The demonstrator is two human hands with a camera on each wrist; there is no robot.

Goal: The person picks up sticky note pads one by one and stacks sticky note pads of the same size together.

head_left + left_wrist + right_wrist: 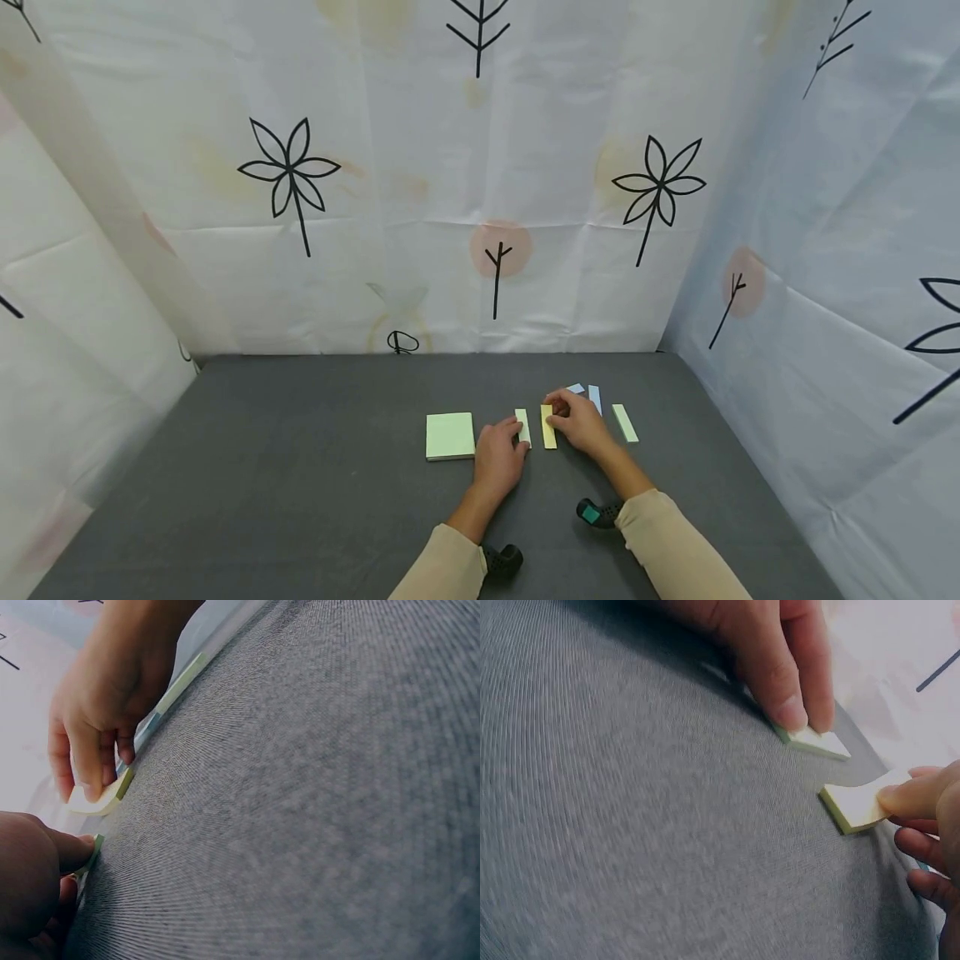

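The work looks to be in the middle: two narrow sticky-note pads are under the fingers on the grey table (300,500), and the others lie without a hand on them. The right hand (576,421) pinches the yellow pad (547,427) between thumb and finger; its far end is raised and bent, while its near end rests on the table, so the pad is not yet fully lifted. The left hand (498,458) has thumb and finger on the pale green pad (821,744), pinching it while it lies on the table, just to the left of the yellow one. The two pads stand nearly parallel, with a gap between, and I judge that their placing is not finished. To the left is the larger square pad (450,436), near the left hand; to the right lies a light green strip (626,423), slanted and apart. Two light blue pieces (595,398) are at the far side; the right hand partly hides them, so I cannot tell their full shape. A white patterned cloth (405,167) closes the far side.
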